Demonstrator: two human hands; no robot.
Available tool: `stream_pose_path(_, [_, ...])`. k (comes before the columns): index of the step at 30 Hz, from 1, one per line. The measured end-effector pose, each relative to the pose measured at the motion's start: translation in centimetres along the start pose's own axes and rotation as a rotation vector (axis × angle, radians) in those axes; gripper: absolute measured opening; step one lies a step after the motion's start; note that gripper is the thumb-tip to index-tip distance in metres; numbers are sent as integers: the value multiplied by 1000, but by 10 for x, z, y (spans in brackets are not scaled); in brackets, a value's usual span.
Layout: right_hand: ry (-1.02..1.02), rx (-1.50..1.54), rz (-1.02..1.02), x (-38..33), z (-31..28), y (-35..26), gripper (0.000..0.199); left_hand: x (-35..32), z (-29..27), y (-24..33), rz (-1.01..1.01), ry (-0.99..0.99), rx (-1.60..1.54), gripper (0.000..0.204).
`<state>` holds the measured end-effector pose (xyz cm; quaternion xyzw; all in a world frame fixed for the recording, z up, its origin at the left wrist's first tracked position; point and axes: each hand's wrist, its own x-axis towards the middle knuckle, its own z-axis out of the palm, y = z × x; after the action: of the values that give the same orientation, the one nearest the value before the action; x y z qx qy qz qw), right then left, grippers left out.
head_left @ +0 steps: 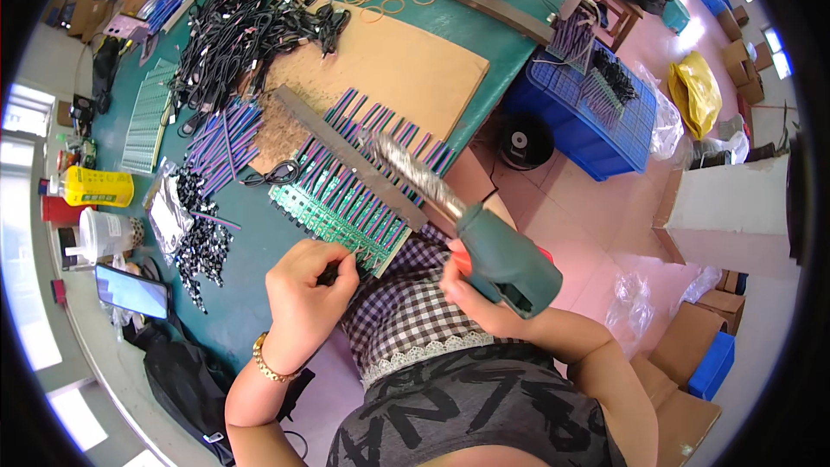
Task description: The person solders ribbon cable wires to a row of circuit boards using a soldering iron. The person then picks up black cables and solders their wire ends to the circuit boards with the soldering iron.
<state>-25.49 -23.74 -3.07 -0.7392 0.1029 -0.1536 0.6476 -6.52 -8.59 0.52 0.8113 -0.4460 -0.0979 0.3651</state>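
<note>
My right hand (480, 298) is wrapped round the green handle of a soldering gun (510, 259) with a red trigger. Its foil-wrapped metal barrel (415, 171) points up and left over the work. Below it lies a green circuit board panel (324, 216) with rows of purple, blue and black ribbon wires (353, 117) along it. A long dark metal bar (346, 156) lies across the wires. At the panel's near edge my left hand (307, 285) is closed in a pinch; something dark shows at the fingertips, too hidden to name.
Black cables (259, 17) are heaped on the green table (251, 246), beside a brown board (411, 60). Small black connectors (203, 242), a phone (132, 291) and a yellow bottle (97, 187) are at left. A blue crate (579, 134) stands off the table's right edge.
</note>
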Motion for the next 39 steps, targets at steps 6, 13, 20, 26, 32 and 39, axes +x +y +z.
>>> stream_pose_path(6, [-81, -222, -16, -30, -13, -5, 24, 0, 11, -8, -146, 58, -87, 6])
stream_pose_path(13, [-318, -340, -5, -42, -23, -7, 33, -1, 17, -9, -145, 129, -37, 7])
stream_pose_path(20, [-197, -389, -31, -43, -16, 0, 29, -4, 20, -10, -125, 160, -20, 8])
stream_pose_path(26, [-149, -400, -81, -63, -7, 27, 28, -4, 21, -12, -109, 170, -18, 8])
stream_pose_path(32, [-144, -467, -41, -47, -16, -1, 29, -2, 20, -11, -94, 157, 2, 8])
stream_pose_path(39, [-305, -327, 305, -32, -27, -33, 29, -3, 20, -11, -99, 151, 7, 8])
